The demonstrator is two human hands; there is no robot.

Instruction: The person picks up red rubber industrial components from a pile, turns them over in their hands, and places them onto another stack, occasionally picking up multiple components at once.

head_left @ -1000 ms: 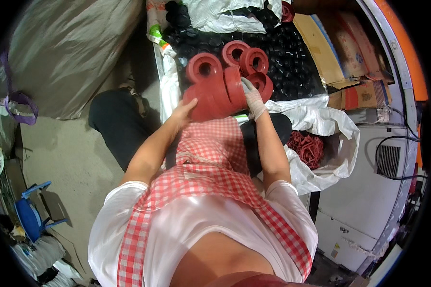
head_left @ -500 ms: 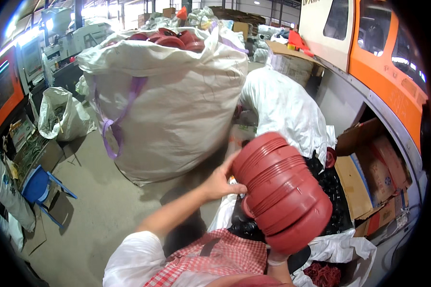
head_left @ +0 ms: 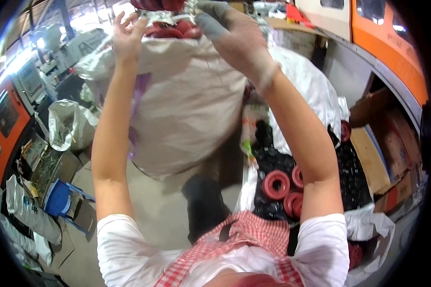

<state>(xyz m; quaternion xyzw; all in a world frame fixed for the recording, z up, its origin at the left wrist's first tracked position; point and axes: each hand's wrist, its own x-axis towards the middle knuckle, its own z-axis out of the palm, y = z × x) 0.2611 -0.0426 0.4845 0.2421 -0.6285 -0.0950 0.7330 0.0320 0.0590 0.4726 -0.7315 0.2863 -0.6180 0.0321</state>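
My bare left hand is raised at the large white woven bag, fingers apart and holding nothing. Opposite it, my right hand, in a pale glove with grey fingers, is also open and a little blurred. Between and beyond the two hands, dark red ring-shaped parts show at the top edge of the view, partly cut off; neither hand visibly touches them. Below them, more red parts fill the bag's mouth. To the right of my legs, several red rings lie on black moulded parts.
A white sack sits right of the big bag. Open cardboard boxes stand under the orange and white machine. At left are a blue stool, a smaller white sack and an orange machine.
Both hands have risen forward to the big bag and let go of the stack of red parts, which was held low at the right. Red rings beneath it have come into sight.
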